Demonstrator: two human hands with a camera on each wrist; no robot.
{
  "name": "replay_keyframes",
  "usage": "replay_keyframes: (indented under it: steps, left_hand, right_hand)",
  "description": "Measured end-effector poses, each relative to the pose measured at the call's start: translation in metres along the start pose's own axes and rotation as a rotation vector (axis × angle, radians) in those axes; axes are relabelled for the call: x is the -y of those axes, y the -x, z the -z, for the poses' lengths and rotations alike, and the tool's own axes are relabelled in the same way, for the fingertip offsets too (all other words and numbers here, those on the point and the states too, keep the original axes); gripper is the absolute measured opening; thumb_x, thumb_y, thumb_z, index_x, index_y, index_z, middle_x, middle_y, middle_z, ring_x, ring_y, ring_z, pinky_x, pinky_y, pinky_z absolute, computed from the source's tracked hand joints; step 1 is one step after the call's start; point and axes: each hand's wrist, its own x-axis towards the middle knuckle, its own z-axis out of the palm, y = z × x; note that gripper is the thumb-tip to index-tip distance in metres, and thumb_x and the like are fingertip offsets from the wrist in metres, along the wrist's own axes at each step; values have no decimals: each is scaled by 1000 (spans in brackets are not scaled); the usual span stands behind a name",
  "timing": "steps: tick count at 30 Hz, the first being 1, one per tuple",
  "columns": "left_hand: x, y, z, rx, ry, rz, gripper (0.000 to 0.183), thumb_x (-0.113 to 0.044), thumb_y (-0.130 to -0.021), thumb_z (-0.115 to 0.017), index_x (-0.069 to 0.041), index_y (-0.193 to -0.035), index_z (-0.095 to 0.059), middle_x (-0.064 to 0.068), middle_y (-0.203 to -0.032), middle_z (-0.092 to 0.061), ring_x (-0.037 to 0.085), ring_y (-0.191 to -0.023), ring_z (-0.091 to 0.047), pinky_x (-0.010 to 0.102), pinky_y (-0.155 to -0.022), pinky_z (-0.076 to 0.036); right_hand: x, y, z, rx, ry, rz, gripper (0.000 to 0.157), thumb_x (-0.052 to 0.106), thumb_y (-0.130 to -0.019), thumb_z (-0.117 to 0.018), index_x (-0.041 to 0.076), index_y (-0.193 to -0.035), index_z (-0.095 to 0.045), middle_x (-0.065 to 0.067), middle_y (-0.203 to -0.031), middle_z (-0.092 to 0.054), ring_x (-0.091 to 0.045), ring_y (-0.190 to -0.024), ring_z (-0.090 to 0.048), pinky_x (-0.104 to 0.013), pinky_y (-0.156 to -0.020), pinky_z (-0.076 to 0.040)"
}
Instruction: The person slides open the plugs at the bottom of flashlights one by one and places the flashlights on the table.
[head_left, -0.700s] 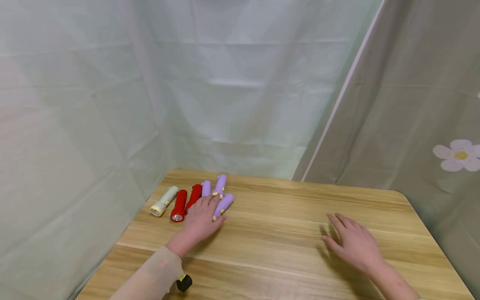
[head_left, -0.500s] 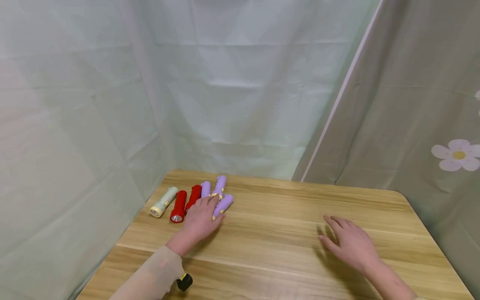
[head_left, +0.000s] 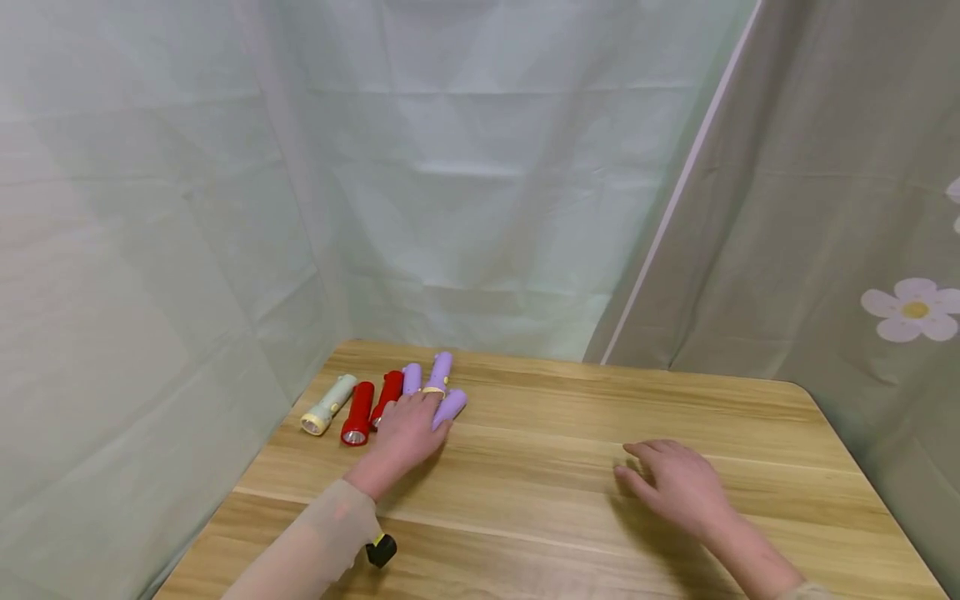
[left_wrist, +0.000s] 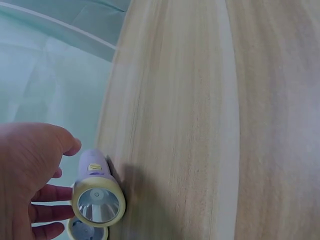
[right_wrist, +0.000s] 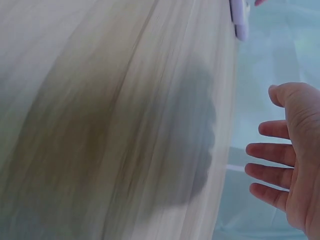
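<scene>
My left hand [head_left: 408, 429] reaches over a cluster of flashlights at the table's far left. Three purple flashlights lie at its fingertips: one purple flashlight [head_left: 451, 406] beside the thumb, another [head_left: 441, 372] pointing away, and a third [head_left: 412, 377] partly hidden by the hand. In the left wrist view, the fingers extend along the side of a purple flashlight [left_wrist: 95, 165] with a cream rim, and the thumb stands apart from it. A second lens [left_wrist: 87, 231] shows below. My right hand [head_left: 678, 483] hovers over the right half of the table, fingers loosely spread, holding nothing.
Left of the hand lie two red flashlights, one [head_left: 358, 412] fully visible and one [head_left: 390, 392] partly covered, plus a pale green flashlight [head_left: 328, 404]. The wooden table [head_left: 540, 450] meets a pale curtain [head_left: 480, 208] behind and a grey flowered curtain [head_left: 787, 233] at right.
My right hand has moved left over the table. The left hand has shifted slightly, its fingers now bent lower among the purple flashlights. The flashlights stay about where they were.
</scene>
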Motion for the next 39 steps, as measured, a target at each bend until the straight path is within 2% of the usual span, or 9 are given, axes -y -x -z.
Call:
replay_keyframes:
  steps: [5, 11, 19, 23, 26, 33, 39]
  left_hand:
    - [2, -5, -3, 19, -43, 2, 51, -39, -95, -65, -10, -136, -60, 12, -126, -65, 34, -103, -60, 47, -76, -45]
    - [2, -8, -5, -7, -53, -19, 49, -36, -93, -70, -10, -134, -62, 12, -123, -67, 35, -103, -61, 48, -76, -47]
    - [0, -13, -6, 6, -73, -54, 48, -32, -93, -71, -5, -131, -62, 14, -127, -66, 35, -110, -62, 49, -93, -49]
    - [1, -14, -9, -13, -68, -55, 46, -29, -91, -73, -5, -128, -63, 15, -125, -68, 35, -108, -64, 50, -95, -49]
    - [1, -13, -12, -38, -73, -64, 41, -26, -91, -74, -5, -124, -64, 16, -118, -69, 36, -103, -66, 51, -90, -51]
    - [2, 0, -15, -15, -44, -37, 42, -23, -92, -74, -6, -129, -63, 16, -121, -68, 34, -108, -64, 54, -92, -50]
    - [3, 8, -17, -33, -8, -68, 39, -20, -90, -76, -8, -125, -64, 12, -119, -68, 35, -107, -63, 55, -91, -48]
  right_hand:
    - [15, -8, -6, -2, -2, 32, 45, 47, -95, -69, 14, -126, -72, -6, -120, -72, -33, -114, -65, -55, -97, -49]
    - [30, -17, -14, -8, -1, 77, 42, 45, -94, -71, 15, -124, -73, -4, -119, -72, -29, -113, -66, -51, -96, -50]
    - [41, -24, -21, 3, -3, 109, 42, 45, -94, -70, 14, -123, -73, -3, -119, -72, -28, -112, -66, -52, -94, -51]
    - [43, -26, -23, 1, 3, 124, 42, 45, -94, -71, 14, -122, -73, -3, -118, -72, -28, -111, -66, -51, -94, -52]
    - [43, -26, -26, 8, 10, 131, 42, 46, -94, -69, 14, -122, -74, -2, -117, -72, -27, -111, -66, -51, -94, -52]
    - [48, -21, -34, 2, 23, 138, 40, 46, -94, -70, 15, -119, -75, 1, -113, -73, -24, -108, -67, -47, -92, -53]
    - [48, -18, -36, -3, 19, 130, 38, 45, -93, -72, 16, -117, -75, 1, -112, -73, -24, -107, -67, -48, -90, -54]
